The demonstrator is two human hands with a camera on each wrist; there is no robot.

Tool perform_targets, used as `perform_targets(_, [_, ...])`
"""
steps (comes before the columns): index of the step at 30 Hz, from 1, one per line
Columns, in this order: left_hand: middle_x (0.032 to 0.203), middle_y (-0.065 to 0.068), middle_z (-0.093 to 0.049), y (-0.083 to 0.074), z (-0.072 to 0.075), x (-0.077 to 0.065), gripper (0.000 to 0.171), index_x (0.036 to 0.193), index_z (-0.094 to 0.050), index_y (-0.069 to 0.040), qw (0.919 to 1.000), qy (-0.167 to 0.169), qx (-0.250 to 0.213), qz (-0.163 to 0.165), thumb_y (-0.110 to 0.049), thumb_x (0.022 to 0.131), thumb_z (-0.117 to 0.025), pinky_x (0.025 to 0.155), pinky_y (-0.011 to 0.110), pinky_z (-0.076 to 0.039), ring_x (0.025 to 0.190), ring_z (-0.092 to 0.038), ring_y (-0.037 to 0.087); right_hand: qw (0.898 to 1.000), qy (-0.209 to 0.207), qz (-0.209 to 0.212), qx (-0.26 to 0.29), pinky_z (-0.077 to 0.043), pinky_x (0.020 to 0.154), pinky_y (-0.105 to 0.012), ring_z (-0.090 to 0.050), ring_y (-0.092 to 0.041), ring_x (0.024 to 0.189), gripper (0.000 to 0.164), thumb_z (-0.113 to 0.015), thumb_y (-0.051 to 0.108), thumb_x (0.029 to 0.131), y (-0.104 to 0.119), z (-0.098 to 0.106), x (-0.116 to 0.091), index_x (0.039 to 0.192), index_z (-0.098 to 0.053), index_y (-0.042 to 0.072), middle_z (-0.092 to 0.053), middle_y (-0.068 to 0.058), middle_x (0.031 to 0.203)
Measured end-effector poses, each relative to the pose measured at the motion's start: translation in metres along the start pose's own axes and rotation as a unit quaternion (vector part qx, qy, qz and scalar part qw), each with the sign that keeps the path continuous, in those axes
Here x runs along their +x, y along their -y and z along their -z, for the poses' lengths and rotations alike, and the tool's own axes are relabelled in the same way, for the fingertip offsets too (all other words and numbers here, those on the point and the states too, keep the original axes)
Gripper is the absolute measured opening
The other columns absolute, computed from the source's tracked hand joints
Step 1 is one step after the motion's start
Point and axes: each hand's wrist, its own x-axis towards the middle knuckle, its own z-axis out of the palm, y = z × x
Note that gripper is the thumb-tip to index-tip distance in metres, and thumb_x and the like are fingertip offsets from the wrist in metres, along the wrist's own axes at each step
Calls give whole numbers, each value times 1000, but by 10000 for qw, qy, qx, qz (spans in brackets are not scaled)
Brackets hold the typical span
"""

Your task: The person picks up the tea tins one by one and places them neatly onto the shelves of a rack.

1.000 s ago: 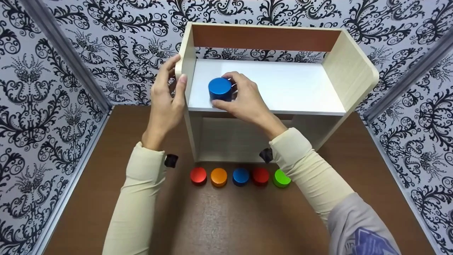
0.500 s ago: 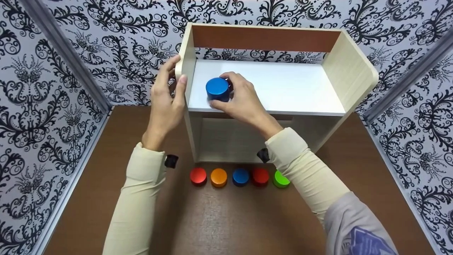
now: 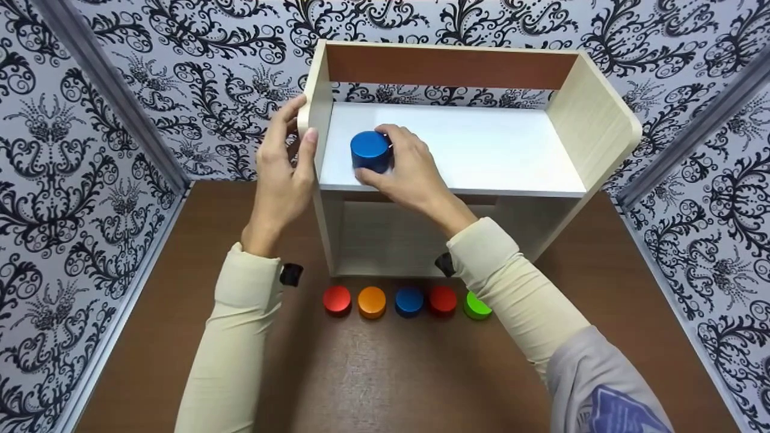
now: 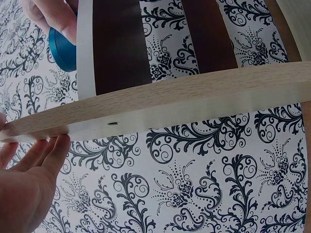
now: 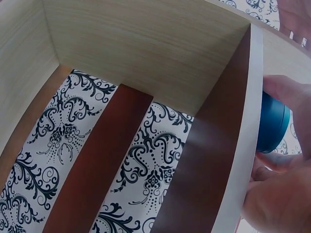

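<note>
In the head view my right hand (image 3: 412, 171) holds a shiny blue cylinder (image 3: 369, 147) between thumb and fingers. The cylinder is upright at the left end of the white top shelf (image 3: 481, 144), close to its front edge. My left hand (image 3: 281, 165) grips the front edge of the shelf unit's left side panel (image 3: 319, 90), thumb on the near side and fingers round the outside. From the left wrist, the fingers lie against the pale wood panel (image 4: 160, 104). The right wrist view shows the cylinder (image 5: 273, 124) just behind the shelf's white front edge (image 5: 243, 141).
Below the unit's open lower compartment (image 3: 409, 240), a row of cylinders stands on the brown table (image 3: 361, 373): red (image 3: 337, 300), orange (image 3: 372, 302), blue (image 3: 409, 301), red (image 3: 443, 300) and green (image 3: 477, 305). My right forearm overlaps the green one. Patterned walls (image 3: 228, 90) enclose the table.
My right hand has shifted slightly left along the top shelf with the blue cylinder, then nearly stopped. The left hand keeps its hold on the side panel.
</note>
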Motion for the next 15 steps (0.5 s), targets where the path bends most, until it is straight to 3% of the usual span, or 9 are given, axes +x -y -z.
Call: perform_targets(15, [133, 25, -55, 0, -1, 1, 42, 144, -44, 9, 9999, 13, -146, 36, -8, 106, -50, 98, 37, -57, 115, -60, 29, 9998, -34, 2, -187, -39, 116, -41, -49, -30, 130, 82, -81, 36, 86, -1, 1, -1, 150, -43, 1, -53, -17, 140])
